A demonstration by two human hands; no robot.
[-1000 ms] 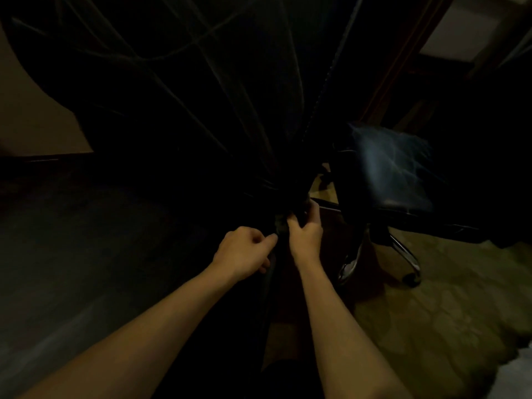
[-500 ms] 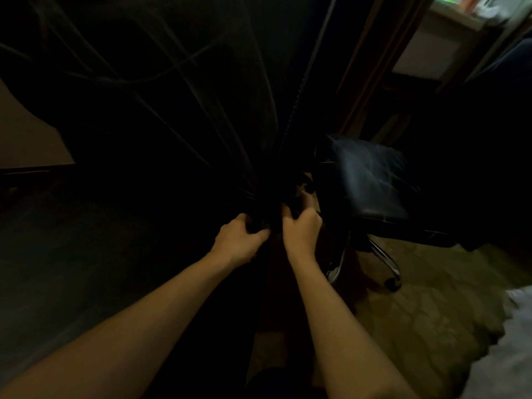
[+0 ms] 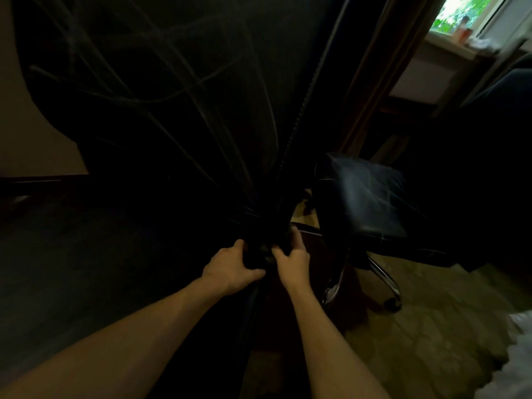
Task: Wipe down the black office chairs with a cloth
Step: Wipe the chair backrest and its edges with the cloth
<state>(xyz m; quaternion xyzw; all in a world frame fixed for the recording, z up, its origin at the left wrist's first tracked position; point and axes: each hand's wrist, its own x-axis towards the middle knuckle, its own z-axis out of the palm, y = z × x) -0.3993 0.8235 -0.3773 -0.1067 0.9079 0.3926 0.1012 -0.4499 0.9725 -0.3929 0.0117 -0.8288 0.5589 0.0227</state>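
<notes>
**Black on black: both your hands buried at the foot of the chair back**

Black upholstery fills most of your view, and the light is so low that the near chair back shows only as a dark mass with faint creases and a stitched edge running down toward your hands. Its top and left side are cut off by the frame, and its base cannot be made out. A cloth cannot be told apart from the dark material where your hands meet.

Your left hand has its fingers curled into the dark bunched material at the bottom of the chair back, thumb lying across toward the right. Your right hand sits just beside it, fingers curled and gripping the same dark bunch. What exactly each hand pinches is hidden in shadow.

The second office chair stands near, to the right of your right hand, its seat catching a little sheen, its chrome base on the patterned floor. A window shows bright at the upper right.
</notes>
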